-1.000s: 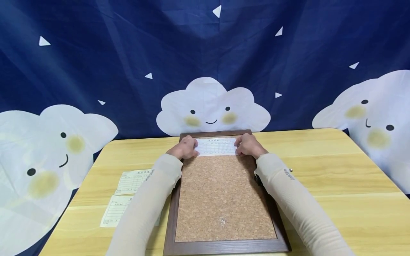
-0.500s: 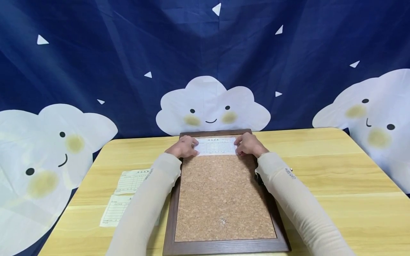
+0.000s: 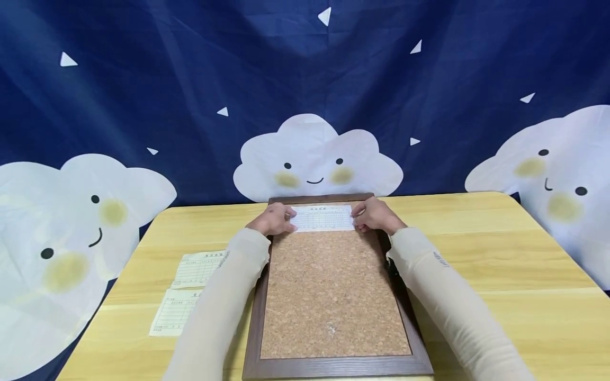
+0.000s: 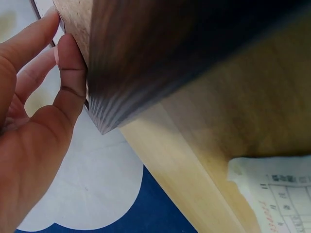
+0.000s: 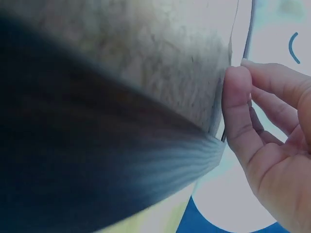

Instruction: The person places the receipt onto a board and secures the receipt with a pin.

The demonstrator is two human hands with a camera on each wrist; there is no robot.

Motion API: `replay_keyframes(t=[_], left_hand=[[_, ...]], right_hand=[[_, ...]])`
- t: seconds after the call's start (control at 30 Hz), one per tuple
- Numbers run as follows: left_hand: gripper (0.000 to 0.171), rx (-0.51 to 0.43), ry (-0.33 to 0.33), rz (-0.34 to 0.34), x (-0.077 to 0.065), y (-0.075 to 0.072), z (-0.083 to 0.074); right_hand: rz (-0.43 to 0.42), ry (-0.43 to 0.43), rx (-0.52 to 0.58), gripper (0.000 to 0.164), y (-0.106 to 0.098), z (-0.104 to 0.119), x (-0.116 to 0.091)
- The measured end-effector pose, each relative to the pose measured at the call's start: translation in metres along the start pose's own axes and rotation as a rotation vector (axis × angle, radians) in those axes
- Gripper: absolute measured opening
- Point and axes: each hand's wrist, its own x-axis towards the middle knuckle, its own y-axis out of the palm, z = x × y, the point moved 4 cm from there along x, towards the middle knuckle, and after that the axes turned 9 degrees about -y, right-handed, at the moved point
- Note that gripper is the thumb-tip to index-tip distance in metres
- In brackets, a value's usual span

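Note:
A white printed form slip (image 3: 321,218) lies flat across the upper part of a framed cork board (image 3: 333,296). My left hand (image 3: 275,219) rests at the slip's left end, its thumb and index fingertips apart and touching the edge. In the left wrist view that thumb (image 4: 71,68) lies beside the board's wooden frame. At the slip's right end is my right hand (image 3: 375,216), its index and thumb tips at the edge. In the right wrist view the right thumb (image 5: 238,97) partly overlaps the index finger, so what lies between them is hidden.
Two pale green form slips, an upper one (image 3: 194,269) and a lower one (image 3: 173,312), lie on the wooden table (image 3: 505,254) left of the board, partly under my left sleeve. A dark blue curtain (image 3: 200,69) with clouds hangs behind the table.
My right hand has shifted slightly right, uncovering more of the slip's right end. The left hand stays where it was. A small shiny thing on the table is now hidden by the right sleeve.

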Motion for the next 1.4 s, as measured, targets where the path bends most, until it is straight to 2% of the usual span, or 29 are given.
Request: replay_keyframes(t=[0.4, 0.63, 1.4], left_hand=[[0.051, -0.007, -0.024, -0.003, 0.0, 0.001, 0.001], [0.049, -0.021, -0.009, -0.018, 0.0, 0.001, 0.002], [0.049, -0.034, -0.024, -0.012, 0.002, 0.0, 0.003]], right_hand=[[0.015, -0.066, 0.079, 0.026, -0.015, -0.003, -0.009], [0.013, -0.088, 0.144, 0.027, -0.02, -0.003, -0.016], [0.002, -0.142, 0.17, 0.032, -0.045, 0.0, -0.043]])
